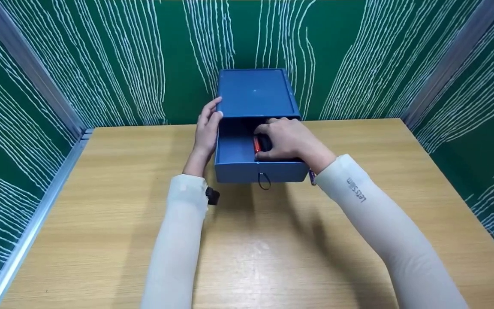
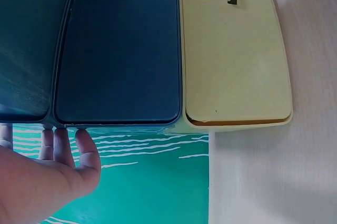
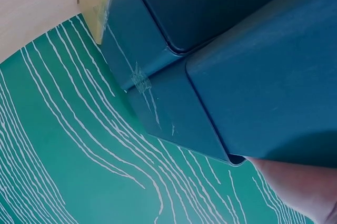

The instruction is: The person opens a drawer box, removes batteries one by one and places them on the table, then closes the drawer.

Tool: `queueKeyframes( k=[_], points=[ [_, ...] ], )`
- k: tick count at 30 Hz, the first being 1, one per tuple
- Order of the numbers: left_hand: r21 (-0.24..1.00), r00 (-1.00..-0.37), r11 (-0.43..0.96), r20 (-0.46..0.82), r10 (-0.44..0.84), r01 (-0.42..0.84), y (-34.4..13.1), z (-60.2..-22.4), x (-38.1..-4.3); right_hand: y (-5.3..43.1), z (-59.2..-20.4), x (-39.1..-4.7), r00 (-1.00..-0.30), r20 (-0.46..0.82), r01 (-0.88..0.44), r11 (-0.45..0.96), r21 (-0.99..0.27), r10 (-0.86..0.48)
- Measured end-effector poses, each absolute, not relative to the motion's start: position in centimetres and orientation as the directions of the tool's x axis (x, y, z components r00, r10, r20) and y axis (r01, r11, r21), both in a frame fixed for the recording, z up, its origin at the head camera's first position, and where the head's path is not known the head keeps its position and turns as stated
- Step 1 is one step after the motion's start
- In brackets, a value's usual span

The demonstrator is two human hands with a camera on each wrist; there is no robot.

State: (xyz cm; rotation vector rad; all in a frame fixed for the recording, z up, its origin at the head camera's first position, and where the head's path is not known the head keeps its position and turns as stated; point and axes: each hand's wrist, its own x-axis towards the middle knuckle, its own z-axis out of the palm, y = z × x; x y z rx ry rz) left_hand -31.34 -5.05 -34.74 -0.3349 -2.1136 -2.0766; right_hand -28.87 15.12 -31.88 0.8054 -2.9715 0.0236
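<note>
A blue drawer unit (image 1: 253,92) stands at the back of the table, its top drawer (image 1: 236,143) pulled out towards me. My right hand (image 1: 290,139) reaches into that drawer and grips a red and black object (image 1: 257,145) between thumb and fingers. Most of the object is hidden by the hand, so its kind is unclear. Against the unit's left side rests my left hand (image 1: 207,131), fingers extended. In the left wrist view, the left hand's fingertips (image 2: 87,142) touch the side of the stacked drawers.
Below lie another dark blue drawer (image 2: 118,55) and a yellow drawer (image 2: 237,66) with a black pull. A dark loop (image 1: 264,181) hangs from the open drawer's front. A small purplish item (image 1: 312,177) shows beside the drawer. Green walls (image 1: 187,103) surround the wooden table (image 1: 247,244).
</note>
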Motion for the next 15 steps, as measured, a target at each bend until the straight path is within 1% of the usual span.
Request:
queueKeyframes(
  k=[6,15],
  points=[
    [0.958,-0.957,0.0,0.288,0.046,0.288,-4.98,-34.74,-31.37,15.12,-32.05,-28.91,-0.853,0.082,-0.515,0.856,0.032,-0.516],
    [0.962,-0.961,-0.001,0.272,0.045,0.272,-4.92,-34.51,-31.37,15.15,-31.9,-28.89,-0.858,0.088,-0.506,0.862,0.029,-0.507]
  ],
)
